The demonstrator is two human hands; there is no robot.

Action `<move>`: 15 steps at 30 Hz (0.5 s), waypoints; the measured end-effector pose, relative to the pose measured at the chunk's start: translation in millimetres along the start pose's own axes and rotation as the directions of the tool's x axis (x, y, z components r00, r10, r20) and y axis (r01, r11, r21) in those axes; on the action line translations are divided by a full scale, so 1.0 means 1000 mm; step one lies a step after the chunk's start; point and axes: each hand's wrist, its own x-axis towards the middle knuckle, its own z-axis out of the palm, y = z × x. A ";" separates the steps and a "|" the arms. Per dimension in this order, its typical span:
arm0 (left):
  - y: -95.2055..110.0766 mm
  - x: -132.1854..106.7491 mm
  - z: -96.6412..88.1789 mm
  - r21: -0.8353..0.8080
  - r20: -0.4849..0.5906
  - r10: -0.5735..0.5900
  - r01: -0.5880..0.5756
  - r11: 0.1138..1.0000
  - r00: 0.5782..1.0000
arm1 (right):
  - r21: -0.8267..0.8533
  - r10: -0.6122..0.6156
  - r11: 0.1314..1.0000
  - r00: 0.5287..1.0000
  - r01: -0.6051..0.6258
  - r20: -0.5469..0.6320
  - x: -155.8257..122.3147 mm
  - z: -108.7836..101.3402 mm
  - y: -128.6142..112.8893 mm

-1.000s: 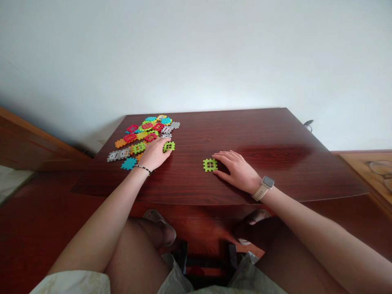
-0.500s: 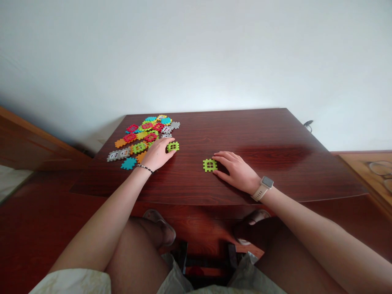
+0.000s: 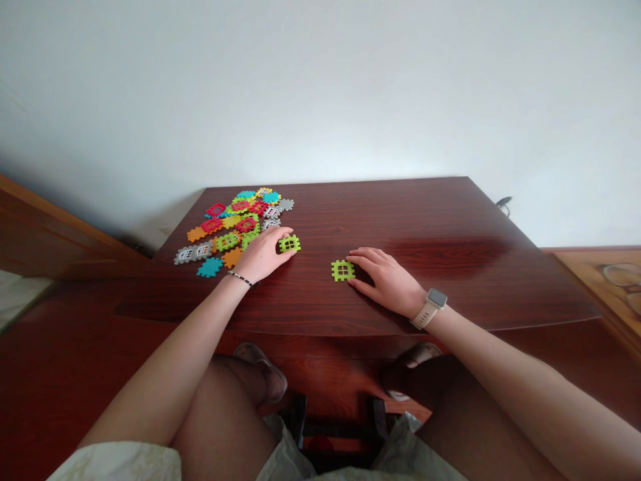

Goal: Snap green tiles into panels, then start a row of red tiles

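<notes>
Between the thumb and fingers of my left hand (image 3: 265,254) is a green square interlocking tile (image 3: 289,244) with a window grid in its middle. This hand is at the right side of the pile of tiles. A second green window tile (image 3: 342,270) lies flat on the dark wooden table (image 3: 400,214). My right hand (image 3: 388,280) rests on the table with its thumb and fingertips at that tile's right edge.
Several notched tiles in red, grey, yellow, blue and orange lie heaped at the table's left, among them a blue tile (image 3: 209,267) and an orange tile (image 3: 232,258). A white wall (image 3: 330,93) rises behind the table. A dark cable (image 3: 503,202) shows beyond the right edge.
My left hand has moved slightly right and toward me, carrying its green tile away from the pile. My right hand and its tile have hardly moved.
</notes>
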 end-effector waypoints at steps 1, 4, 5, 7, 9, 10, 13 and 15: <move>0.002 -0.001 0.001 -0.016 0.004 0.005 -0.004 1.000 1.000 | 0.002 -0.001 1.000 1.000 0.001 0.000 0.000 0.000 0.000; 0.012 -0.004 0.004 -0.053 0.014 0.028 -0.028 0.998 0.999 | 0.009 -0.003 1.000 1.000 0.003 -0.002 0.000 0.000 0.002; 0.016 -0.005 0.005 -0.054 0.017 0.040 -0.039 0.998 0.999 | 0.012 -0.003 1.000 1.000 0.003 -0.002 0.000 0.000 0.002; 0.025 -0.007 0.007 -0.042 0.033 0.063 -0.062 0.997 0.997 | 0.017 -0.002 1.000 1.000 0.002 -0.002 0.001 0.000 0.004; 0.035 -0.010 0.008 -0.036 0.041 0.081 -0.080 0.996 0.996 | 0.018 -0.001 1.000 1.000 0.001 0.000 0.001 0.000 0.004; 0.039 -0.011 0.009 -0.035 0.043 0.091 -0.090 0.995 0.995 | 0.017 -0.001 1.000 1.000 0.001 0.000 0.001 0.000 0.005; 0.049 -0.014 0.012 -0.038 0.054 0.124 -0.122 0.992 0.991 | 0.014 -0.004 1.000 1.000 0.004 -0.007 0.002 -0.001 0.004; 0.054 -0.016 0.015 -0.047 0.063 0.147 -0.145 0.988 0.987 | 0.014 -0.005 1.000 1.000 0.005 -0.009 0.002 0.000 0.004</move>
